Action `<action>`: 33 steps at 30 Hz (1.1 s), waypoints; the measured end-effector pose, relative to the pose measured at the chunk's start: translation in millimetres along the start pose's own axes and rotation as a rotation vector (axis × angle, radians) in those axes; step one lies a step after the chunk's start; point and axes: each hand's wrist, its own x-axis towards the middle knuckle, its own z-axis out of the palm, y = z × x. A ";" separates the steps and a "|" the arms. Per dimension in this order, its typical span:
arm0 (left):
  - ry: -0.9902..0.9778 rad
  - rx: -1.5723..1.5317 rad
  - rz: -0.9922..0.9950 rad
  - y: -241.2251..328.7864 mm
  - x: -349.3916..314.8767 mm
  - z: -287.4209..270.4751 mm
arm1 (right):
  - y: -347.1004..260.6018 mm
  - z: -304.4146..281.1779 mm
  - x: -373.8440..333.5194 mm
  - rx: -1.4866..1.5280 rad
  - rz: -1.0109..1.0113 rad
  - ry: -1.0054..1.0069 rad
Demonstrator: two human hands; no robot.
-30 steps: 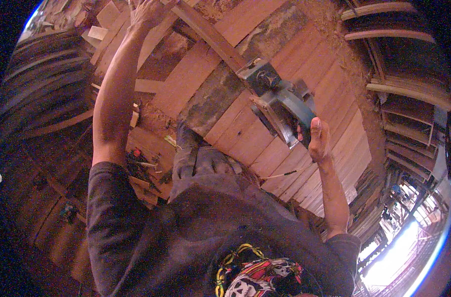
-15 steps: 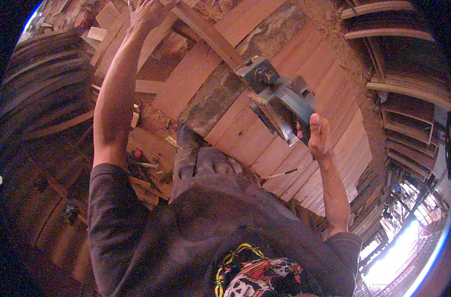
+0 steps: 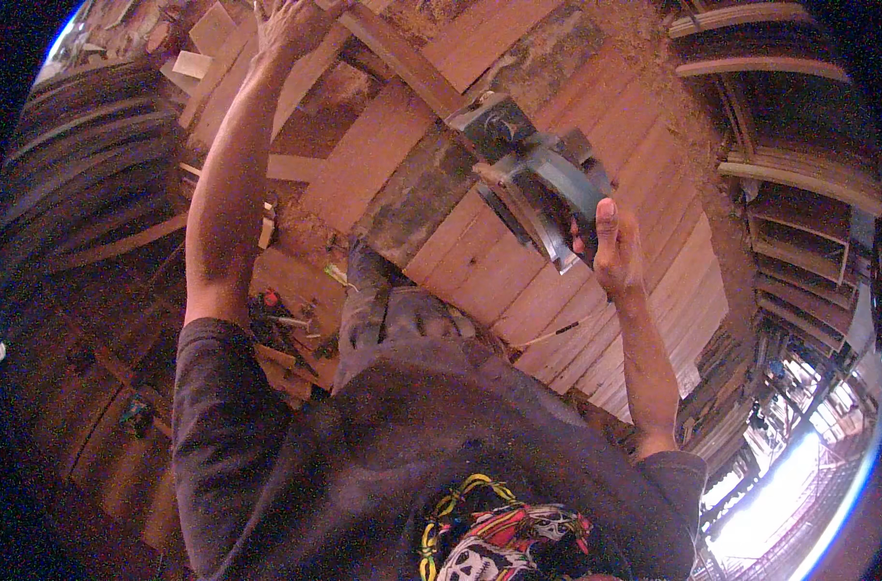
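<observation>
My right hand (image 3: 615, 247) is wrapped round the rear handle of a dark teal power planer (image 3: 547, 179), with the thumb on top. The tool's front end meets a narrow wooden strip (image 3: 412, 63) that runs toward the upper left. A shiny metal plate shows along the tool's lower side. At the top edge, my left hand (image 3: 291, 29) lies by the far part of the strip, thumb reaching toward it and fingers apart. Some of its fingertips are cut off by the picture's edge.
Wide reddish planks (image 3: 518, 261) lie side by side beneath the tool, with a thin stick (image 3: 557, 332) on them. Sawdust (image 3: 639, 58) covers the ground beyond. Stacked boards (image 3: 799, 184) line the right. Small tools (image 3: 281, 315) lie left of my legs.
My right hand and the power planer have shifted slightly up and to the left, toward the strip. My left hand has stayed nearly in place.
</observation>
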 end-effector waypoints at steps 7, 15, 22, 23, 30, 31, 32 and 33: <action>0.203 -0.292 0.012 -21.1 12.2 13.1 | -44.1 16.5 31.8 -0.009 -0.050 0.050; 0.517 -1.064 -0.273 55.5 -174.9 87.4 | -77.5 38.3 70.9 -0.029 -0.047 0.034; -0.861 -1.119 0.529 153.4 -299.0 145.8 | -111.8 74.9 112.1 -0.030 -0.092 0.019; -0.954 -1.110 0.481 153.3 -303.7 145.5 | -106.5 87.5 123.0 0.000 -0.115 -0.028; -1.394 -1.112 0.806 153.5 -325.3 163.4 | -135.2 134.0 170.0 -0.009 -0.154 0.008; -1.428 -1.067 0.816 146.1 -323.5 163.6 | -142.8 141.5 177.5 -0.017 -0.157 0.008; -1.458 -1.029 0.825 132.8 -307.0 145.5 | -150.9 146.4 185.2 -0.021 -0.161 0.017; -1.524 -0.932 0.777 117.3 -292.0 126.1 | -158.4 152.4 194.4 -0.028 -0.167 0.020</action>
